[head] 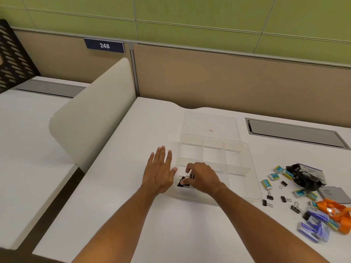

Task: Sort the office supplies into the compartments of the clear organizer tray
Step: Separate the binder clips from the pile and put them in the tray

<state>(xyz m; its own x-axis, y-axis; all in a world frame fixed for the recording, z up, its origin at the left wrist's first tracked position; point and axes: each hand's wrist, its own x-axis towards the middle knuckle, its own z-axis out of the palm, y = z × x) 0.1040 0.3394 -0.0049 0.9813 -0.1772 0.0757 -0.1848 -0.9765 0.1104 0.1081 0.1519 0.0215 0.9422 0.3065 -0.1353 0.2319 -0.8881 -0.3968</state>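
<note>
The clear organizer tray [245,158] lies on the white desk in front of me, split into several compartments. My right hand [201,177] reaches into the near-left compartment and pinches black binder clips [183,182] there. My left hand [160,170] lies flat with straight fingers against the tray's left side. To the right of the tray lie several loose binder clips [284,199], small erasers [274,176] and blue staple boxes [313,227].
A clear lid [197,120] lies behind the tray. A black pouch [303,177], a grey card [335,194] and an orange strap [338,212] lie at the right. A cable hatch [294,132] sits in the desk's back right. A white divider panel [91,114] stands to the left.
</note>
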